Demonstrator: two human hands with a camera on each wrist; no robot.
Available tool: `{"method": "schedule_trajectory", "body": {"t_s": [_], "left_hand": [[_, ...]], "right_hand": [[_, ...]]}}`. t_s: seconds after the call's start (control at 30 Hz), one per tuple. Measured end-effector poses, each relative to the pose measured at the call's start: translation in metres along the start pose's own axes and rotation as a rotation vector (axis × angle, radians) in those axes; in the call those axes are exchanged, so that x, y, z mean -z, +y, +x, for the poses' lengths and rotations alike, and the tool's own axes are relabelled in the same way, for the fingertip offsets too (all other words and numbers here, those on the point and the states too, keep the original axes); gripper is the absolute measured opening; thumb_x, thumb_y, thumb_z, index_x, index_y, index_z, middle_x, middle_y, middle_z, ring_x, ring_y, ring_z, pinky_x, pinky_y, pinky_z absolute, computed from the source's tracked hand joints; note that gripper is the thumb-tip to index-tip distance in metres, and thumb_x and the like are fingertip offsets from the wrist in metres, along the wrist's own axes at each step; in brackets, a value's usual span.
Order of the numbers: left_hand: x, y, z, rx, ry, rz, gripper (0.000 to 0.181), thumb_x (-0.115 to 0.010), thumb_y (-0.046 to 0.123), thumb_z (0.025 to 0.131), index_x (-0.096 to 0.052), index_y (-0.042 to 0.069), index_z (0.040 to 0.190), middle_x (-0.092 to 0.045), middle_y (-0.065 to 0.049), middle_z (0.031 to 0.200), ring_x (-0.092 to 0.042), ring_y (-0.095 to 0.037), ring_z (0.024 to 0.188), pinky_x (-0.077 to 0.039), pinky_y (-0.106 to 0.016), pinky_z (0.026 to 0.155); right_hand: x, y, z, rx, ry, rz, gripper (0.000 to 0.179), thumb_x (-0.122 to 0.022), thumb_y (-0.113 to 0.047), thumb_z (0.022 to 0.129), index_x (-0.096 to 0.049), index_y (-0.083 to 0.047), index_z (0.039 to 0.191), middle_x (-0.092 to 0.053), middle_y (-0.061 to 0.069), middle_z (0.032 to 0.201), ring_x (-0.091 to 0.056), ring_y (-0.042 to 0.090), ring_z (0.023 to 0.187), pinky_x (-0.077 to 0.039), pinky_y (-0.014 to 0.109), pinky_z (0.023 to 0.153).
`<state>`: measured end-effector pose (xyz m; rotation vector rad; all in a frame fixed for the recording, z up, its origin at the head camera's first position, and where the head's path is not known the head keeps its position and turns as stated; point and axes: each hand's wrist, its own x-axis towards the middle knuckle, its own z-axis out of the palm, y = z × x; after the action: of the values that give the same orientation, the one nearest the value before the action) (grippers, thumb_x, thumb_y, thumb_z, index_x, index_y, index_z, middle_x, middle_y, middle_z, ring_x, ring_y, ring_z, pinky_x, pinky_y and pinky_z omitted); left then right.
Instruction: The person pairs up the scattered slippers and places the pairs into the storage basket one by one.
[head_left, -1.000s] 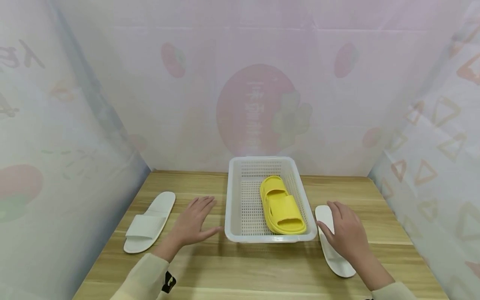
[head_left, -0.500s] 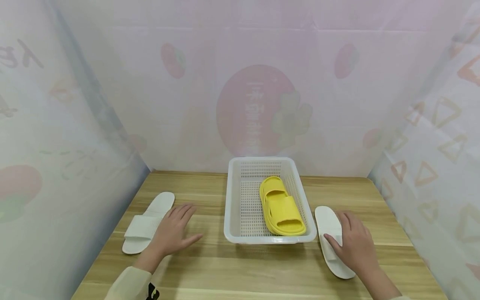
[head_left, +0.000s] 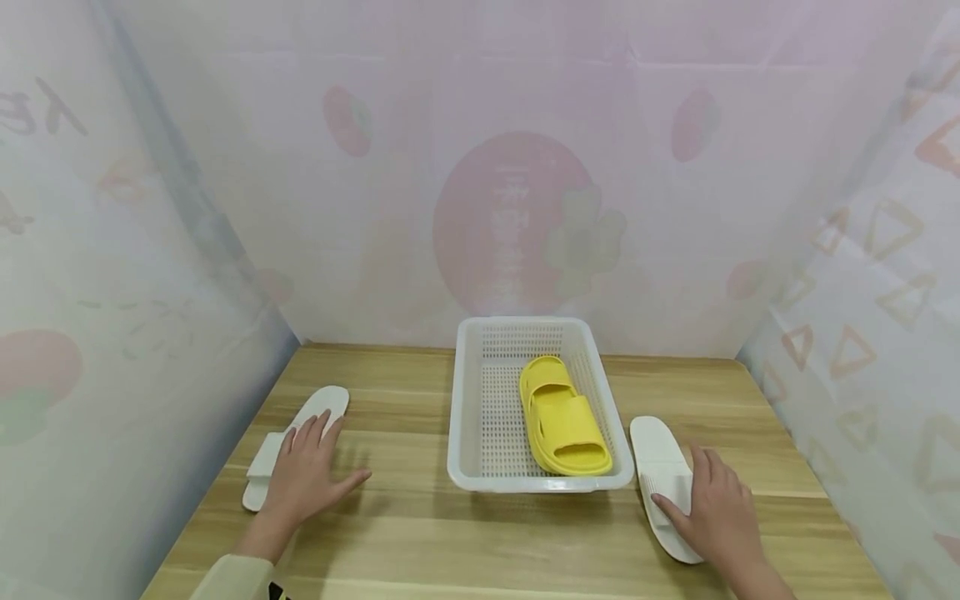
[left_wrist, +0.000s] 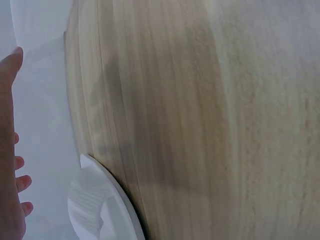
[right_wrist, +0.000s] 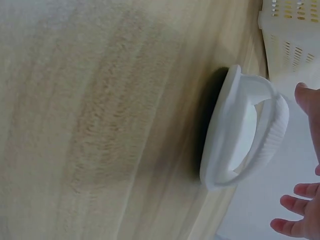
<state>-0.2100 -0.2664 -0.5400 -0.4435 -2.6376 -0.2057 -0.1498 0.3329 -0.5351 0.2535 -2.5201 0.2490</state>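
At the left of the head view a white slipper (head_left: 264,460) lies on the wooden table, partly covered by my left hand (head_left: 302,473). That hand has its fingers spread and holds nothing; the left wrist view shows them raised above the slipper (left_wrist: 102,205). A second white slipper (head_left: 660,454) lies at the right, and my right hand (head_left: 722,510) is over its right side. The right wrist view shows its strap (right_wrist: 272,132) arching up, with the right hand's relaxed fingers (right_wrist: 295,204) apart from it. A yellow slipper (head_left: 564,417) rests in the white basket between the hands.
The white perforated basket (head_left: 467,400) stands toward the back middle of the table (head_left: 480,550). Pale printed sheets (head_left: 390,208) wall the table in at the back and both sides.
My left hand has moved left from beside the basket to over the left white slipper. My right hand has shifted slightly right and toward me, along the right slipper. The basket and slippers stay put.
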Motion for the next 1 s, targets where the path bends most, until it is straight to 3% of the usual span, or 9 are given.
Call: {"method": "schedule_trajectory", "body": {"t_s": [0.13,0.47,0.63,0.8,1.0], "left_hand": [[0.000,-0.007,-0.005,0.058,-0.007,0.012,0.098,-0.069,0.068,0.071,-0.049,-0.002,0.136,-0.045,-0.029,0.136,-0.040,-0.049,0.124,-0.027,-0.067,0.099],[-0.002,-0.024,-0.012,0.211,-0.009,0.024,0.103,-0.073,0.067,0.068,-0.045,-0.006,0.135,-0.039,-0.032,0.135,-0.038,-0.054,0.119,-0.028,-0.073,0.090],[-0.003,-0.032,-0.013,0.306,-0.014,0.037,0.105,-0.077,0.063,0.067,-0.041,-0.010,0.134,-0.038,-0.037,0.129,-0.038,-0.058,0.113,-0.031,-0.076,0.082],[-0.003,-0.039,-0.014,0.379,0.019,0.062,0.108,-0.080,0.064,0.060,-0.045,-0.015,0.125,-0.042,-0.039,0.122,-0.046,-0.058,0.100,-0.038,-0.070,0.071],[-0.004,-0.040,-0.019,0.507,-0.070,0.020,0.121,-0.074,0.071,0.063,-0.034,-0.024,0.124,-0.040,-0.042,0.113,-0.048,-0.060,0.091,-0.042,-0.066,0.065]], "right_hand": [[-0.002,-0.001,-0.007,-0.044,-0.031,-0.006,0.102,-0.084,-0.050,0.061,-0.042,0.011,0.131,-0.051,0.030,0.113,-0.055,0.050,0.088,-0.044,0.062,0.060],[-0.004,-0.014,-0.014,-0.251,-0.188,0.004,0.109,-0.082,-0.057,0.065,-0.036,0.015,0.133,-0.046,0.039,0.117,-0.050,0.059,0.095,-0.040,0.068,0.063],[-0.004,-0.018,-0.014,-0.311,-0.257,0.012,0.114,-0.078,-0.063,0.067,-0.032,0.016,0.135,-0.043,0.041,0.118,-0.050,0.061,0.092,-0.040,0.070,0.064],[-0.007,-0.022,-0.014,-0.340,-0.276,0.019,0.118,-0.077,-0.066,0.066,-0.030,0.018,0.134,-0.043,0.041,0.115,-0.050,0.061,0.088,-0.040,0.068,0.062],[-0.009,-0.025,-0.016,-0.368,-0.300,0.031,0.123,-0.077,-0.067,0.064,-0.027,0.020,0.135,-0.045,0.040,0.107,-0.053,0.057,0.083,-0.043,0.066,0.059]]}}
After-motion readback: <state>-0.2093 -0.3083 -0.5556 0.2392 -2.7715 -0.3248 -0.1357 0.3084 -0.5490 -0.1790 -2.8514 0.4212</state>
